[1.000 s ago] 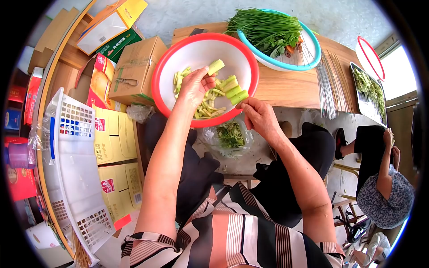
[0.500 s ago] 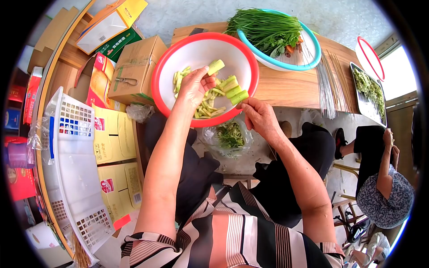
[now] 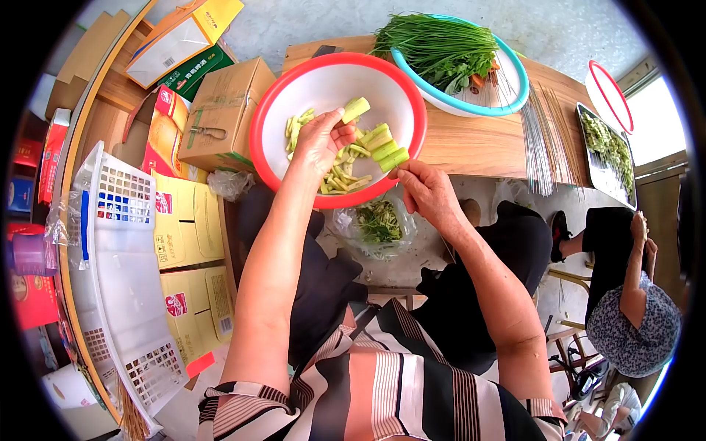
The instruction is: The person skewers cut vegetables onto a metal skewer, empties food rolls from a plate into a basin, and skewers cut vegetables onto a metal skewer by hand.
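My left hand (image 3: pixel 321 140) pinches a pale green vegetable piece (image 3: pixel 356 110) over a white bowl with a red rim (image 3: pixel 265 140). Several more green pieces (image 3: pixel 384 149) sit in a row, threaded on a thin skewer that is mostly hidden. At the bowl's right edge, my right hand (image 3: pixel 425 189) grips the skewer's end with closed fingers. Cut green strips (image 3: pixel 343 176) lie in the bowl below and left of the pieces.
A blue-rimmed bowl (image 3: pixel 523 87) holds long green stalks. Metal skewers (image 3: pixel 539 147) and a tray of greens (image 3: pixel 609 151) lie farther right, near another person (image 3: pixel 636 316). Cartons (image 3: pixel 228 110) and a white basket (image 3: pixel 132 294) stand left. A bag of greens (image 3: pixel 379 224) is below the bowl.
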The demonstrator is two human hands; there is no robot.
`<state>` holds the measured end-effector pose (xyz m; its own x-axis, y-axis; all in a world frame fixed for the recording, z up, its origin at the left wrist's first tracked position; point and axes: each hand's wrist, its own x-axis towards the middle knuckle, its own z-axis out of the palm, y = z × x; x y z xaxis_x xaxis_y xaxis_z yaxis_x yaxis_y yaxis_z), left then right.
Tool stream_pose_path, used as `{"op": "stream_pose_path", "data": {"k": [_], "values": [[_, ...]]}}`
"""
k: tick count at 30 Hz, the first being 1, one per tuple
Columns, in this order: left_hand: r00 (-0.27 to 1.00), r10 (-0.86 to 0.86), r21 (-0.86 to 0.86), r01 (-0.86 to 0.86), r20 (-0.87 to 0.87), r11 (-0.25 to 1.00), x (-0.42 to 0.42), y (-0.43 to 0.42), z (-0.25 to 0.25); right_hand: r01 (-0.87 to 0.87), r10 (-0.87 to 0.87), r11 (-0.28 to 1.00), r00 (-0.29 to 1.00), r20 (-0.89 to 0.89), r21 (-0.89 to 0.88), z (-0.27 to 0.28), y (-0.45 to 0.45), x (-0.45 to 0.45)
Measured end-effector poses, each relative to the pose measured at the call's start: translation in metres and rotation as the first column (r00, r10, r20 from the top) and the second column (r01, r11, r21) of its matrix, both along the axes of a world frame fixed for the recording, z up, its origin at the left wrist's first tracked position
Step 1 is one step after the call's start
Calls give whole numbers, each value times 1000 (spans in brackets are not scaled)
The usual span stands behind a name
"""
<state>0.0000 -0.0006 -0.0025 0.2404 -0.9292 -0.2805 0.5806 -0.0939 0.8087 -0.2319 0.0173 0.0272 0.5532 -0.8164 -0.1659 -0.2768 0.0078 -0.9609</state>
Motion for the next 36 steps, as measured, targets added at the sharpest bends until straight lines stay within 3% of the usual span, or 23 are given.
{"op": "stream_pose_path", "data": {"k": [36], "values": [[958,-142,23,140,250,990,1,8,11,30,-29,999,999,21,-23,-10,-1,2]]}}
